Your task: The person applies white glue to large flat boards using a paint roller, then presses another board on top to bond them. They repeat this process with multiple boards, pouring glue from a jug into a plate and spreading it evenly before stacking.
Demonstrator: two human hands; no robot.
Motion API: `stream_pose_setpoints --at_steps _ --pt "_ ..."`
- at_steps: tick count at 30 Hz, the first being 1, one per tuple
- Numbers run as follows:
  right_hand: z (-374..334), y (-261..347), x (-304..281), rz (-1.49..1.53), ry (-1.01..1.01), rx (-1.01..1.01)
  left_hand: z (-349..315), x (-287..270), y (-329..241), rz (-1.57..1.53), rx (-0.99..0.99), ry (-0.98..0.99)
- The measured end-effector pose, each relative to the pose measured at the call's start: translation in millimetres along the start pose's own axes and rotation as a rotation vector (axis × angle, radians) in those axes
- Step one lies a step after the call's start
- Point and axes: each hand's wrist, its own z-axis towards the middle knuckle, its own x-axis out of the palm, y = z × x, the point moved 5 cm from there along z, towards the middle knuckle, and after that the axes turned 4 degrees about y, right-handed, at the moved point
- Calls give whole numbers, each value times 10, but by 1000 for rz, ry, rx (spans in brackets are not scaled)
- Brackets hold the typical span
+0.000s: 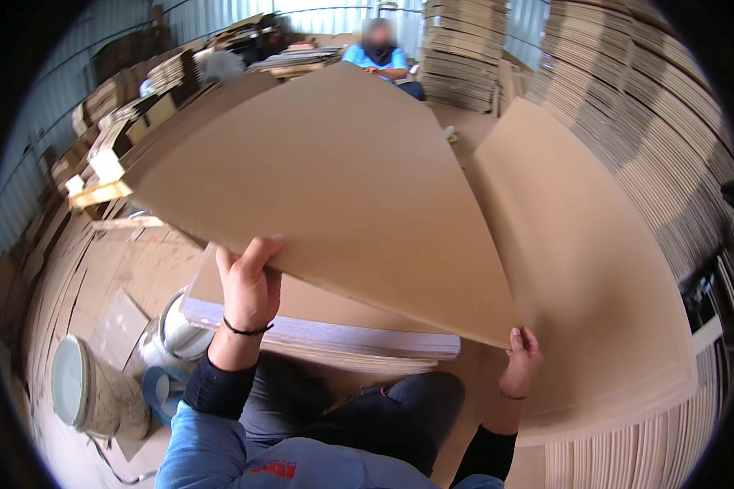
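A large brown cardboard sheet point(342, 179) is lifted at a tilt in front of me, its near edge held in both hands. My left hand point(251, 281) grips that edge at its left part, the thumb lying on top. At the near right corner, my right hand point(522, 359) pinches the sheet between thumb and fingers. Beneath it lies a stack of boards point(334, 336) with a pale, whitish front edge. Another wide brown sheet point(595, 269) rests on the right, close beside my right hand.
Whitish buckets point(98, 391) and a blue tape roll point(165, 391) stand at the lower left. Tall stacks of flat cardboard point(628, 106) line the right side and back. Beyond the sheet sits a person in blue point(393, 61). Wooden pallet pieces point(102, 194) are at the left.
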Motion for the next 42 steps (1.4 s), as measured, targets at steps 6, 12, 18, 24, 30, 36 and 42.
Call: stream_pose_setpoints --at_steps 6,12,18,24,30,36,42 --pt "-380 -66 514 -114 81 -92 -612 -1479 269 55 -327 -405" --pt "-519 -281 646 -417 223 -97 -1263 -2511 255 567 -827 -247" --pt "-594 -224 714 -540 367 -82 -1298 -3345 -196 971 -85 -569" --pt "-669 -28 757 -587 275 95 -979 -3524 -54 1177 -33 -321" --pt "-523 -36 932 -602 262 16 -694 -3551 39 1226 66 -336" --pt "-461 -93 965 -639 276 -14 -644 -3595 88 1215 37 -329" --pt "-497 -117 1019 -711 356 -61 -642 -3602 98 1181 15 -337"
